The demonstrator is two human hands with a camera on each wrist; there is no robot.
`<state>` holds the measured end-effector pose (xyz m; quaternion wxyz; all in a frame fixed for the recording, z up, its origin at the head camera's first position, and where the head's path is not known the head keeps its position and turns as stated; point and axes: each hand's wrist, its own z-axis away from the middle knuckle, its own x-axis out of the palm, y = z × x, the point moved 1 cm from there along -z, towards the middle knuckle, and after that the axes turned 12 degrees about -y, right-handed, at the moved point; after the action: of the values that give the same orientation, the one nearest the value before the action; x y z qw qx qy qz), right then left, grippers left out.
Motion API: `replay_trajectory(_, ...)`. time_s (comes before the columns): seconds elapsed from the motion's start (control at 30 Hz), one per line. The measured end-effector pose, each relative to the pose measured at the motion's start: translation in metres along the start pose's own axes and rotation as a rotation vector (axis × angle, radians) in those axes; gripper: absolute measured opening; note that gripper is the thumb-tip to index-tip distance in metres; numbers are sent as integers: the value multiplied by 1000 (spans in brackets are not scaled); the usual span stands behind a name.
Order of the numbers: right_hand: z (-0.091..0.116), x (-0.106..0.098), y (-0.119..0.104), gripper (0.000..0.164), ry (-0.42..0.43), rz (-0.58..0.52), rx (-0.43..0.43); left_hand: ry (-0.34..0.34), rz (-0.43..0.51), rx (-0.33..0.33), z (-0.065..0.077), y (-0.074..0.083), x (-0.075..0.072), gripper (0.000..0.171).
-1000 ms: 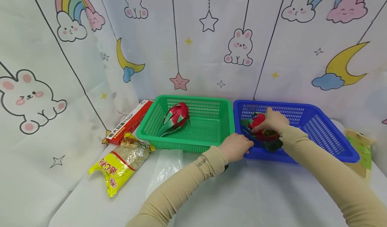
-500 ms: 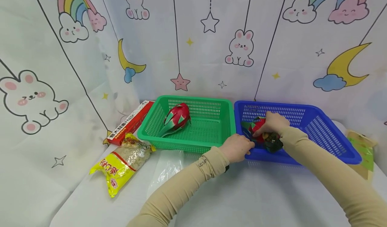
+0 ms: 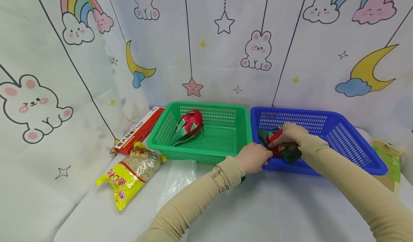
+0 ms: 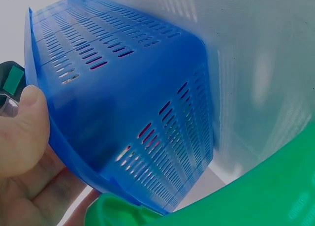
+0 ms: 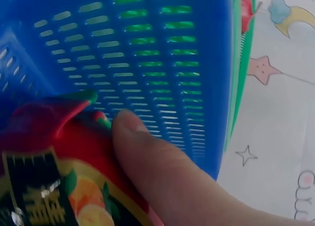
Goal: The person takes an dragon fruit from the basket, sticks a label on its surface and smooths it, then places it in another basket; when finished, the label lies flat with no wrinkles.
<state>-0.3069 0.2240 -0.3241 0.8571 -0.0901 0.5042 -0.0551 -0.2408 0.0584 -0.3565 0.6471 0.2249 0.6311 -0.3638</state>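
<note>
My left hand [image 3: 255, 158] grips the near left corner of the blue basket [image 3: 350, 136]; its thumb and fingers are at the rim in the left wrist view. My right hand [image 3: 292, 132] reaches down into that basket and holds a red dragon fruit [image 3: 275, 136] with green tips, mostly hidden under the hand. Close against it lies a dark packet [image 3: 290, 152]. In the right wrist view, the packet's black label [image 5: 37, 186] has gold lettering and orange fruit pictures, and the thumb [image 5: 147, 152] lies along the red surface beside it.
Left of the blue basket stands a green basket [image 3: 226, 152] with another dragon fruit [image 3: 190, 123]. A red pasta box [image 3: 138, 131], a yellow macaroni bag [image 3: 129, 174] and a clear plastic bag [image 3: 179, 177] lie to the left. A green-and-brown package [image 3: 392, 163] sits at the far right.
My right hand has sunk slightly lower in the blue basket, and the dragon fruit with it. The left hand keeps its grip on the rim.
</note>
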Motion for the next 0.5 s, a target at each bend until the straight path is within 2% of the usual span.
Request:
replay_trajectory(0.07,0,0,-2,67,-27,28,-14,-4,1,-1,0,0,0,12)
replay_trajectory(0.1,-5,1,0,74,-32,39,-17,-7,-1,-1,0,0,0,13)
replay_trajectory(0.3,-9,-1,-1,75,-102,103,-28,-8,-12,4,1,1,-2,14)
replay_trajectory(0.33,-5,-3,-5,67,-119,116,-31,-7,-10,3,1,0,-2,14)
replay_trajectory(0.43,-4,-4,-9,67,-129,140,-55,-5,-5,1,2,0,-2,13)
replay_trajectory(0.5,-4,-4,-11,70,-116,115,-85,1,-3,-1,2,1,-2,12)
